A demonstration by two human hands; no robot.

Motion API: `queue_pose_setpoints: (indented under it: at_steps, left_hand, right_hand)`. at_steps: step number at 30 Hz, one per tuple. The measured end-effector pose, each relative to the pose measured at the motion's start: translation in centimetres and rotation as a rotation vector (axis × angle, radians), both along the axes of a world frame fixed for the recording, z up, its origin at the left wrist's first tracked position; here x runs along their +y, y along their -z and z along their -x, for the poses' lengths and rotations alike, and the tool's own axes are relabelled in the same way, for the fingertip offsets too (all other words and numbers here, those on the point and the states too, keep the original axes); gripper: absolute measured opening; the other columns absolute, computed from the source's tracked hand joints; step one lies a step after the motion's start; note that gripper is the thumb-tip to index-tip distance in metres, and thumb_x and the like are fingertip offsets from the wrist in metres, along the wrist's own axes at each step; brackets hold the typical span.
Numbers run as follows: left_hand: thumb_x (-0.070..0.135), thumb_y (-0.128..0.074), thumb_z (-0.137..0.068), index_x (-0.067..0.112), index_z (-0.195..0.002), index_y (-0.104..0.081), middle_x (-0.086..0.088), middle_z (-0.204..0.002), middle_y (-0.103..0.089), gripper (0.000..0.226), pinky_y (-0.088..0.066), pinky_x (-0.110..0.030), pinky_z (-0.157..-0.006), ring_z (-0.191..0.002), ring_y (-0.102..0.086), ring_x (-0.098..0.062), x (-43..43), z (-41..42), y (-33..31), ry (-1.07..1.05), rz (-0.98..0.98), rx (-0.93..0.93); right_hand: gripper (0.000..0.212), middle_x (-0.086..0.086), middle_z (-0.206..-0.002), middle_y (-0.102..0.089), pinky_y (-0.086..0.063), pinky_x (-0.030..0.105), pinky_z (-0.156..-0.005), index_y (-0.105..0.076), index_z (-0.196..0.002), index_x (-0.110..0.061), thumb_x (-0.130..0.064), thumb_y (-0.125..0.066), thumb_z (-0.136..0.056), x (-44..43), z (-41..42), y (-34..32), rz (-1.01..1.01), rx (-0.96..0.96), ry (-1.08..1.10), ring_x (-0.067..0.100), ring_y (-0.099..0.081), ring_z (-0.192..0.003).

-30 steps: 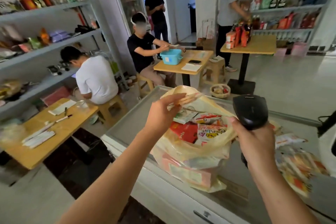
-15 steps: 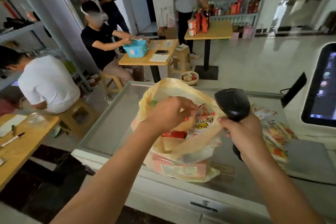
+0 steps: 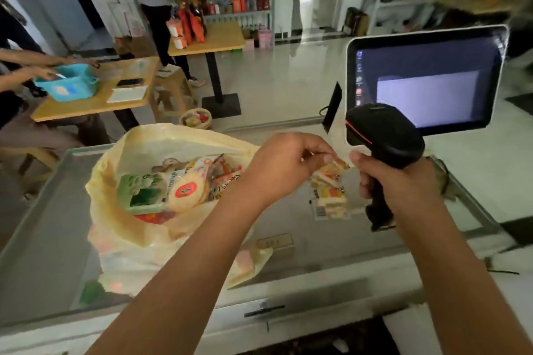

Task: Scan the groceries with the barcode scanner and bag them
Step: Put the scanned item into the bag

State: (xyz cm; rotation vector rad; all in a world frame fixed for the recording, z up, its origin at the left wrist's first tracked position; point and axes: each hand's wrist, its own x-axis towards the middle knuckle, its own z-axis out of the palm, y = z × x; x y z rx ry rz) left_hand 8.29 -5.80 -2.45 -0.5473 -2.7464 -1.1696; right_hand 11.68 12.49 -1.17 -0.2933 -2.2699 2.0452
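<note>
Left grip (image 3: 284, 164): thumb and fingertips are pinched closed on the top edge of a small orange-and-white printed snack packet (image 3: 328, 193). The snack packet hangs above the grey glass-topped desk (image 3: 52, 225) toward its right edge, between the two hands.

Right grip (image 3: 401, 184): clenched round the handle of a black pistol-shaped plastic barcode scanner (image 3: 383, 135), its head raised just beside the snack packet. Whether the right thumb touches the packet cannot be told.

A pale yellow translucent plastic bag (image 3: 173, 141), mouth open and holding several packets, sits on the desk's left half. A dark-framed touchscreen monitor (image 3: 427, 78) stands at the far right corner.

Against half a second earlier, the left grip has left the bag's mouth and moved right, next to the barcode scanner. The right grip holds the scanner as before.
</note>
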Motion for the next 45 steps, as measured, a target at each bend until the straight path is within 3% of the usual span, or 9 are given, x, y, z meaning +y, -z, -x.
queue_pose_setpoints:
  at_steps: [5,11,19,27,30,36,38,41,45]
  left_hand:
    - [0.027,-0.068,-0.093,0.028,-0.104,-0.076,0.019,-0.091,-0.069,0.014,-0.052,-0.022,-0.083,-0.084,-0.062,0.008,3.8,2.3,3.3,-0.066,-0.041,-0.179]
    - [0.027,-0.066,-0.091,0.023,-0.127,-0.057,-0.001,-0.111,-0.066,0.037,-0.049,-0.031,-0.088,-0.102,-0.062,-0.020,7.3,3.9,11.7,-0.475,0.001,-0.605]
    - [0.028,-0.073,-0.085,0.031,-0.153,-0.028,0.000,-0.156,-0.034,0.081,-0.021,-0.046,-0.116,-0.144,-0.029,-0.026,11.7,7.4,15.9,-0.264,0.643,-0.411]
    - [0.040,-0.073,-0.083,0.032,-0.140,-0.046,-0.006,-0.134,-0.051,0.064,-0.029,-0.047,-0.108,-0.127,-0.045,-0.031,11.8,7.9,16.7,-0.278,0.815,-0.430]
    - [0.034,-0.068,-0.089,0.026,-0.127,-0.060,-0.003,-0.123,-0.058,0.040,-0.044,-0.042,-0.098,-0.116,-0.056,-0.026,10.6,7.9,14.8,-0.319,0.608,-0.481]
    - [0.023,-0.071,-0.091,0.010,-0.111,-0.065,-0.001,-0.097,-0.071,0.025,-0.051,-0.016,-0.063,-0.086,-0.066,-0.015,6.0,6.0,7.8,-0.603,-0.493,-0.367]
    - [0.019,-0.067,-0.094,0.008,-0.107,-0.067,-0.003,-0.093,-0.074,0.017,-0.058,-0.020,-0.066,-0.084,-0.071,-0.018,4.9,5.9,5.3,-0.641,-0.734,-0.310]
    - [0.018,-0.066,-0.094,0.008,-0.114,-0.066,-0.006,-0.099,-0.077,0.022,-0.062,-0.037,-0.080,-0.090,-0.075,-0.021,3.6,6.2,2.6,-0.657,-0.925,-0.243]
    - [0.015,-0.065,-0.094,0.008,-0.110,-0.067,-0.006,-0.099,-0.077,0.017,-0.063,-0.032,-0.071,-0.086,-0.075,-0.020,2.9,6.4,0.4,-0.646,-1.044,-0.179]
  right_hand:
    - [0.018,0.012,-0.060,-0.057,-0.051,0.034,-0.058,-0.061,-0.074,-0.011,-0.017,-0.077,-0.080,3.0,0.6,3.0,0.030,-0.113,0.039,0.023,-0.053,-0.052]
    - [0.021,0.011,-0.057,-0.054,-0.046,0.029,-0.051,-0.059,-0.070,-0.008,-0.016,-0.074,-0.083,6.0,2.9,6.5,0.045,-0.261,-0.037,0.020,-0.049,-0.049]
    - [0.021,0.012,-0.057,-0.054,-0.045,0.030,-0.054,-0.059,-0.071,-0.006,-0.016,-0.073,-0.082,9.6,6.8,9.4,0.038,-0.370,-0.176,0.020,-0.049,-0.049]
    - [0.028,0.013,-0.053,-0.054,-0.044,0.030,-0.055,-0.058,-0.063,-0.004,-0.019,-0.074,-0.081,10.4,7.0,10.1,0.019,-0.407,-0.208,0.020,-0.049,-0.047]
    - [0.030,0.011,-0.051,-0.054,-0.045,0.028,-0.054,-0.057,-0.060,-0.006,-0.019,-0.074,-0.081,10.1,6.4,9.5,-0.010,-0.366,-0.191,0.017,-0.050,-0.044]
    - [0.020,0.009,-0.052,-0.063,-0.058,0.036,-0.065,-0.067,-0.068,-0.002,-0.014,-0.074,-0.083,6.6,2.9,6.1,0.023,-0.263,-0.174,0.020,-0.063,-0.051]
    - [0.028,0.010,-0.047,-0.059,-0.055,0.029,-0.056,-0.064,-0.061,-0.002,-0.015,-0.073,-0.083,4.9,2.2,4.9,-0.004,-0.201,-0.205,0.021,-0.059,-0.045]
    - [0.031,0.007,-0.042,-0.053,-0.046,0.026,-0.049,-0.057,-0.057,-0.007,-0.019,-0.077,-0.077,2.8,1.4,3.8,-0.043,-0.107,-0.187,0.019,-0.052,-0.041]
    - [0.022,-0.007,-0.051,-0.056,-0.046,0.028,-0.061,-0.062,-0.065,-0.017,-0.023,-0.083,-0.068,1.3,0.8,3.4,-0.041,-0.056,-0.128,0.015,-0.055,-0.054]
